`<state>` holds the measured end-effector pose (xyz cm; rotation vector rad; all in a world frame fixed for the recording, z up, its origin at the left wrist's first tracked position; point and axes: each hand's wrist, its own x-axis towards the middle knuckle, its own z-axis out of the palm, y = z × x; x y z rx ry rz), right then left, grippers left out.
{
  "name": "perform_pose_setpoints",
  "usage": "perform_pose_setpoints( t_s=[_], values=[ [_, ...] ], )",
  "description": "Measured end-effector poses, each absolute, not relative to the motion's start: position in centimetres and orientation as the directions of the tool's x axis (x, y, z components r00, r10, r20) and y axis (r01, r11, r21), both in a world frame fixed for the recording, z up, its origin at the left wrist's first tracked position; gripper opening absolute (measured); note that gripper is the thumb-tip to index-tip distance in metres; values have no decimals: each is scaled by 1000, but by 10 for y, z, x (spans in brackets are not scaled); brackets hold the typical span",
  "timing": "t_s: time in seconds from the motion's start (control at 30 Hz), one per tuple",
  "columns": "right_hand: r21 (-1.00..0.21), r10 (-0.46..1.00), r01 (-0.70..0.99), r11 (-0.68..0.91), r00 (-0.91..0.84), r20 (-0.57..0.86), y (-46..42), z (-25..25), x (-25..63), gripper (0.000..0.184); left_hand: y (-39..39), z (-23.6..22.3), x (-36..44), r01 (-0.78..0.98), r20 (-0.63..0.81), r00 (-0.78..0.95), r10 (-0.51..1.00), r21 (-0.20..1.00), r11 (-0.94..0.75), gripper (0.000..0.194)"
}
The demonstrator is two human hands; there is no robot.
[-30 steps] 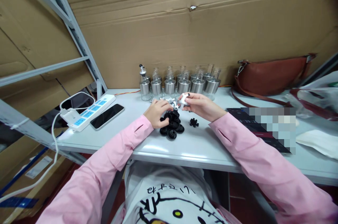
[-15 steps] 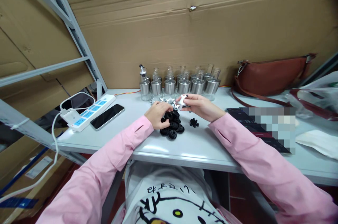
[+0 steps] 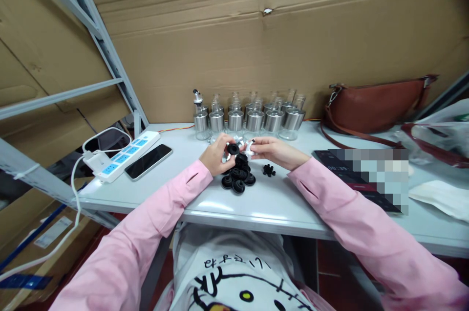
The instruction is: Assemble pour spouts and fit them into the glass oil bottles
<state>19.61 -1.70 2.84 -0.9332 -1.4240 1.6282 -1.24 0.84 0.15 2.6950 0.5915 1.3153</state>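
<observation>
Pinched in my left hand [image 3: 217, 155] is a round black stopper [image 3: 232, 149], its ringed face turned toward me. My right hand [image 3: 274, 151] grips a white pour spout [image 3: 248, 147] with a small black tip. The two parts are close together; whether they touch I cannot tell. Just below them lies a pile of black stoppers [image 3: 239, 176]. White spout pieces lie behind my fingers, partly hidden. To the right of the pile is a small heap of little black caps [image 3: 268, 170].
Several glass bottles with metal sleeves [image 3: 255, 118] stand at the back; the leftmost bottle [image 3: 200, 115] wears a spout. On the left are a power strip [image 3: 128, 154] and a phone [image 3: 149, 162]. A brown bag [image 3: 373, 105] and a dark, partly blurred device [image 3: 344, 169] are on the right.
My left hand has lifted a black stopper from the pile and raised it. My right hand has lowered slightly and tilted the white spout toward the stopper.
</observation>
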Motion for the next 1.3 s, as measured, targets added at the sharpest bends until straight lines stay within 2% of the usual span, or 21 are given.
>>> perform_pose_setpoints(
  t_s=[0.13,0.23,0.47,0.77,1.3],
  values=[
    [-995,915,-77,-64,-402,-28,-16,28,196,18,9,0,-12,279,739,564,368,249,-928,32],
    [-995,928,-101,-4,-370,34,-17,31,197,18,8,1,-12,288,743,561,366,239,-927,31],
    [-984,882,-175,26,-459,105,-23,39,197,18,9,0,-11,294,796,505,332,203,-934,33],
    [-971,844,-233,-46,-529,87,-24,35,195,24,12,-2,-11,274,828,482,286,167,-947,28],
    [-965,880,-261,-23,-463,104,-24,39,197,25,10,0,-12,293,803,499,325,196,-936,17]
  ],
)
